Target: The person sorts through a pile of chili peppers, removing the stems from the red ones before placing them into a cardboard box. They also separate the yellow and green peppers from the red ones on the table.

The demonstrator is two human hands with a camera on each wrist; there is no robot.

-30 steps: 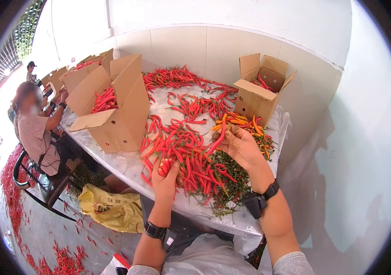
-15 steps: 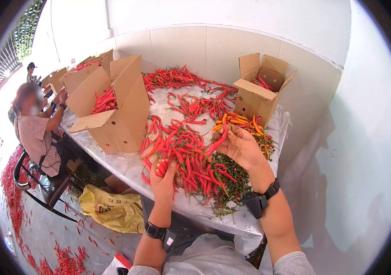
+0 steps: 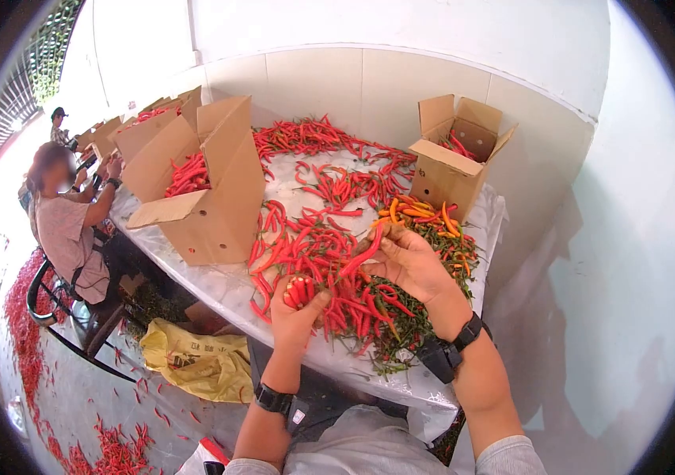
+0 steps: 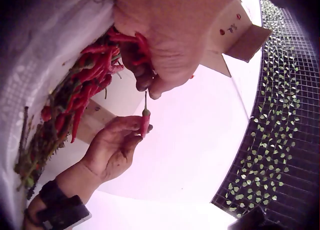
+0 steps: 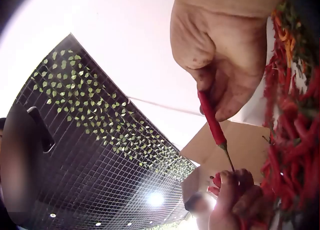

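Several red chillies sit bunched in my left hand [image 3: 296,318], their pale cut-looking ends showing above the curled fingers. My right hand [image 3: 418,265] pinches one red chilli [image 5: 214,124] between thumb and fingers, its green stem pointing to the left hand. In the left wrist view, the left thumb and fingertips are right at the tip of that stem. Below both hands spreads a heap of red chillies [image 3: 306,247]. Loose green stems [image 3: 412,309] lie under the right forearm, with orange chillies [image 3: 412,207] just beyond.
A large open carton [image 3: 222,210] with red chillies stands left on the sheeted table [image 3: 280,184]; a smaller carton [image 3: 442,180] stands back right by the wall. Another person [image 3: 68,237] sits at the left. A yellow sack [image 3: 195,362] and scattered chillies [image 3: 112,453] lie on the floor.
My right hand has brought its chilli down and left, nearer the left hand. The left hand has shifted slightly right, still holding its bunch.
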